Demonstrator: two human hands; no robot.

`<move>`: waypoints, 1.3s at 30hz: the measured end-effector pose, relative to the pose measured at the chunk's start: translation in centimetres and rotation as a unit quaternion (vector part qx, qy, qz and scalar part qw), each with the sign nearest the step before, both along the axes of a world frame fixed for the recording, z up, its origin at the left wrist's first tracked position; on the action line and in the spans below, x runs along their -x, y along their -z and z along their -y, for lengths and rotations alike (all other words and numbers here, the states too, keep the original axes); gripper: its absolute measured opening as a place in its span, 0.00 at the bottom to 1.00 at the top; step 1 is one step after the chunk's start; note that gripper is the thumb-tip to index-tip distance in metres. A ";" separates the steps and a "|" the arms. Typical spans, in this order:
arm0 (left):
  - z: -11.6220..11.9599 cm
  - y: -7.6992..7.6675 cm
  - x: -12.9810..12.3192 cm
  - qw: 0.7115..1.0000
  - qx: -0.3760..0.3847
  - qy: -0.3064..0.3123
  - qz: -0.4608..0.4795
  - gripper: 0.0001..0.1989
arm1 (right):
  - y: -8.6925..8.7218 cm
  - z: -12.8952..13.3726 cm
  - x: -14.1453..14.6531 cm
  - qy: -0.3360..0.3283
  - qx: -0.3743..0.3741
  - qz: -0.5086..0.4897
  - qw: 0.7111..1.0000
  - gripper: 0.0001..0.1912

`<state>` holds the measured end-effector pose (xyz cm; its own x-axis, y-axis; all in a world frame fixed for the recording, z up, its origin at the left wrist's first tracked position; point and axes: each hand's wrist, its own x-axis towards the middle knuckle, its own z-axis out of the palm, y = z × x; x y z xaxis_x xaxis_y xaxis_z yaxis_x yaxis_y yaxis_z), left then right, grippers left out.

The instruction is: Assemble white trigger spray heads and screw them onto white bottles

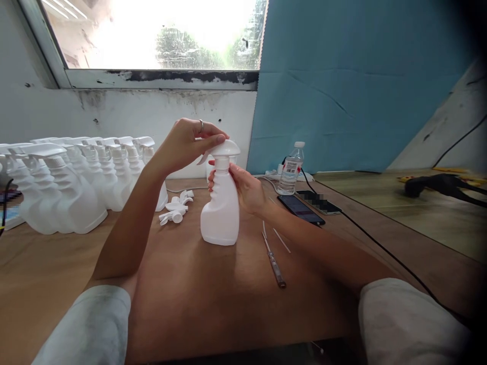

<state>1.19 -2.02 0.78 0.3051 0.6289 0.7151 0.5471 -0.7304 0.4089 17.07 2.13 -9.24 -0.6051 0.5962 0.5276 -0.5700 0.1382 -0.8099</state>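
Now both hands (249, 191) hold a spray bottle (220, 218), contents hidden.

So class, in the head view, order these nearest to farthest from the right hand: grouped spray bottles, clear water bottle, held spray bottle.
1. Held spray bottle: touching right hand.
2. Clear water bottle: right side.
3. Grouped spray bottles: far left.

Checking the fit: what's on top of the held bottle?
A white spray head, with the left hand touching it; that hand covers part of the head, so its hidden portion can't be seen.
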 end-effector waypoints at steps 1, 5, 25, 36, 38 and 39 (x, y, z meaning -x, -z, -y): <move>0.0 0.0 0.0 1.000 -0.007 0.001 0.000 0.10 | 0.0 0.0 0.0 -0.004 0.000 -0.001 1.000 0.18; -0.1 0.2 -0.1 1.000 -0.020 0.014 0.004 0.08 | 0.1 0.0 0.1 0.002 0.005 0.008 1.000 0.19; -1.6 0.4 0.6 0.994 -0.070 -0.002 -0.081 0.12 | 0.2 0.3 0.3 -0.008 0.010 -0.026 1.000 0.11; -1.8 0.4 1.2 0.988 -0.115 -0.002 -0.101 0.11 | 0.3 0.4 0.4 0.028 -0.007 -0.016 0.999 0.11; -1.9 0.5 1.3 0.989 -0.110 0.000 -0.103 0.11 | 0.2 0.5 0.5 0.033 -0.013 -0.018 0.999 0.14; -1.9 0.5 1.3 0.989 -0.109 0.001 -0.103 0.11 | 0.2 0.5 0.5 0.033 -0.016 -0.020 0.999 0.14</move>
